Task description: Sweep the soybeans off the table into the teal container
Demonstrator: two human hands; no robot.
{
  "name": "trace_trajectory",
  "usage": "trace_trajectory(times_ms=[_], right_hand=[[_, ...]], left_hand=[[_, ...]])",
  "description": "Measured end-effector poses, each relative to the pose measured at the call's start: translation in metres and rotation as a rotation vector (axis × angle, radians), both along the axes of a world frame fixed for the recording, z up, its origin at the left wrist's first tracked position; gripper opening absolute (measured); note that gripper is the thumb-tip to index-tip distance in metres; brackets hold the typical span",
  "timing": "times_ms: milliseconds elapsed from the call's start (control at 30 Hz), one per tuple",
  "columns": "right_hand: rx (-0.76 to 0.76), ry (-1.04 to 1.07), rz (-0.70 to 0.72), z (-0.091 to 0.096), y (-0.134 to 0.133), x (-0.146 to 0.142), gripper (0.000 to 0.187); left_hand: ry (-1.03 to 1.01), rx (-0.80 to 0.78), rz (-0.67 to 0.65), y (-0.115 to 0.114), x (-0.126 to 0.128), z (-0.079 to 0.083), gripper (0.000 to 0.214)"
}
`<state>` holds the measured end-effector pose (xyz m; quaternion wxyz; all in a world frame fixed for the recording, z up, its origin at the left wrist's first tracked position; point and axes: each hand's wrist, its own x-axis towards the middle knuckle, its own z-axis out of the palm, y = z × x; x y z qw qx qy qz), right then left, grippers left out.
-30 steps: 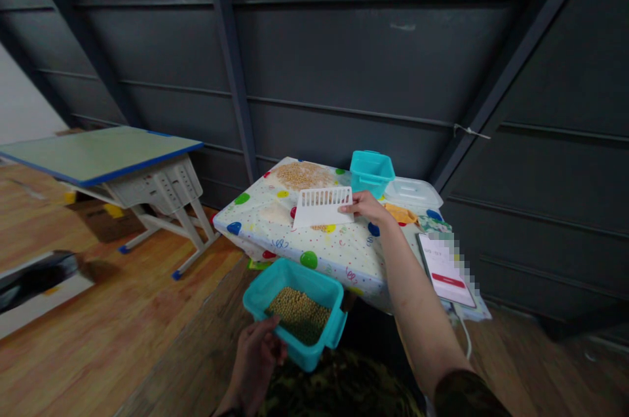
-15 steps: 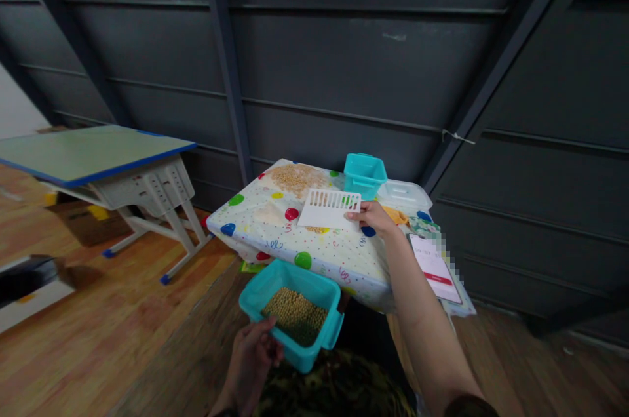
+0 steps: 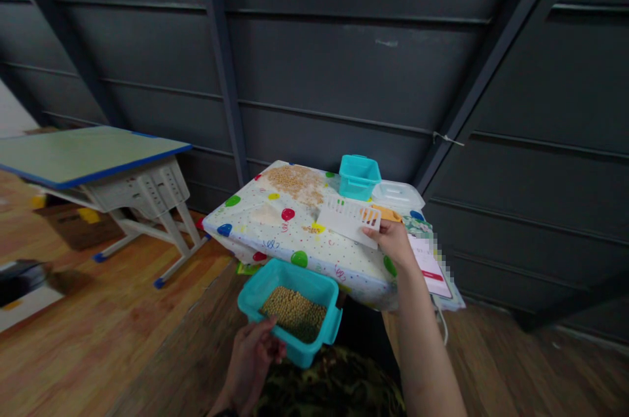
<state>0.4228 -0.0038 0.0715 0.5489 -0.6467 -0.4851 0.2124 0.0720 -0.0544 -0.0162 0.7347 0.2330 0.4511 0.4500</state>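
Note:
My left hand (image 3: 253, 358) grips the near corner of a teal plastic box (image 3: 289, 309) filled with yellowish beans, held below the table's front edge over my lap. My right hand (image 3: 393, 241) pinches a white slotted plastic scraper (image 3: 348, 219) by its right end, lifted just above the table (image 3: 275, 233), which has a white cloth with coloured dots. A pile of mixed grain (image 3: 295, 179) lies at the table's far side, with a few grains (image 3: 310, 229) left near the middle.
A second teal box (image 3: 358, 176) and a clear lidded container (image 3: 397, 195) stand at the table's back. A phone (image 3: 430, 265) lies at its right edge with a cable hanging down. A green-topped desk (image 3: 93, 158) stands to the left on the wooden floor, dark wall panels behind.
My right hand has carried the scraper rightward and toward me, away from the grain. The teal box in my left hand has stayed put while the view shifted a little.

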Motion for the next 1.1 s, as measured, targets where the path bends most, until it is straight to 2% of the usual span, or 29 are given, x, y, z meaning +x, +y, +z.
trace_trajectory(times_ms=[200, 400, 467, 533, 633, 733, 900, 1100], right_hand=[[-0.015, -0.077, -0.104, -0.005, -0.039, -0.032, 0.039], [-0.042, -0.041, -0.207, -0.02, -0.051, -0.049, 0.039], [-0.059, -0.037, -0.286, -0.027, -0.052, -0.05, 0.047], [-0.045, -0.046, -0.347, -0.033, -0.052, -0.051, 0.064], [0.029, -0.074, -0.314, -0.039, -0.053, -0.051, 0.091], [0.052, -0.087, -0.276, -0.04, -0.055, -0.049, 0.103], [-0.018, -0.024, -0.326, -0.04, -0.057, -0.046, 0.102], [-0.025, 0.027, -0.248, -0.039, -0.06, -0.046, 0.099]], left_hand=[[0.011, 0.023, 0.001, 0.002, -0.001, -0.002, 0.046], [0.021, 0.027, 0.026, 0.006, 0.0, -0.003, 0.039], [0.035, 0.041, 0.018, 0.008, 0.002, -0.002, 0.037], [0.045, 0.048, 0.011, 0.01, 0.004, -0.001, 0.036], [0.049, 0.05, 0.013, 0.013, 0.006, 0.002, 0.035], [0.039, 0.047, 0.028, 0.014, 0.007, 0.003, 0.035], [0.017, 0.05, 0.047, 0.011, 0.003, -0.002, 0.033], [0.001, 0.04, 0.085, 0.007, -0.001, -0.012, 0.034]])
